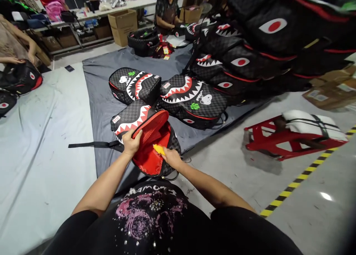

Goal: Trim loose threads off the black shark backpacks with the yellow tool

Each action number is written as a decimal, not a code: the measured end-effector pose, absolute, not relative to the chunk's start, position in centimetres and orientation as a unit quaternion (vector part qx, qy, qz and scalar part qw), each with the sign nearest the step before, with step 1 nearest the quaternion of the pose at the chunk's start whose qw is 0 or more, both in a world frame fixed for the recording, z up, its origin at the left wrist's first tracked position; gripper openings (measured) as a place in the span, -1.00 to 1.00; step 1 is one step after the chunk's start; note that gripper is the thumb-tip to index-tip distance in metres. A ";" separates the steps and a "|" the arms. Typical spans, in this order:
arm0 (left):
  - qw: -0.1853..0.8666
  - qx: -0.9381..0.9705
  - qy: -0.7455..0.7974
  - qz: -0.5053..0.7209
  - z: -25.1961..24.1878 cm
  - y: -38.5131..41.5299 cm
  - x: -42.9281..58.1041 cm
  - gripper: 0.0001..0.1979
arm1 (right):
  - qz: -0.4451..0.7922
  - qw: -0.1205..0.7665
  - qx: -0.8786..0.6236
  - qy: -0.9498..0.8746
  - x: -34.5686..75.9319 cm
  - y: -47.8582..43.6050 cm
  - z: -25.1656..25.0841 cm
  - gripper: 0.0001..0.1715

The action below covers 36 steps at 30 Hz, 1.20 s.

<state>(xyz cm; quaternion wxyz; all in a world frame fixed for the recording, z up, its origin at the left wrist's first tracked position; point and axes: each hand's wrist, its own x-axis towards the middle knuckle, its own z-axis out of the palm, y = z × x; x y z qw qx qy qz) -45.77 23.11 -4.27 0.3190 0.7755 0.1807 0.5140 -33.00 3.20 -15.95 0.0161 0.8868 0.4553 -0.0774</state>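
In front of me an unzipped checkered backpack (134, 113) with a shark-mouth print lies on the cloth-covered table, its red lining (152, 162) showing. My left hand (131, 141) is closed on the edge of its raised flap. My right hand (171, 157) grips a small yellow tool (159, 149) over the backpack's opening; its exact kind is unclear. A black strap (89, 144) sticks out to the left. Just beyond are two closed backpacks of the same print, one on the left (150, 86) and one on the right (214, 101).
Many similar backpacks (236, 62) are piled high at the right. On the floor stands a red metal frame (289, 140) with a white strapped bundle, near yellow-black tape (299, 177). One person (167, 10) works across the table; another person's hand (32, 56) is at far left.
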 end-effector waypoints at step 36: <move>0.343 0.787 0.149 0.490 -4.3 21.7 -45.3 -0.52 | -0.297 -0.242 0.789 0.481 -31.2 -0.5 -7.3 -0.42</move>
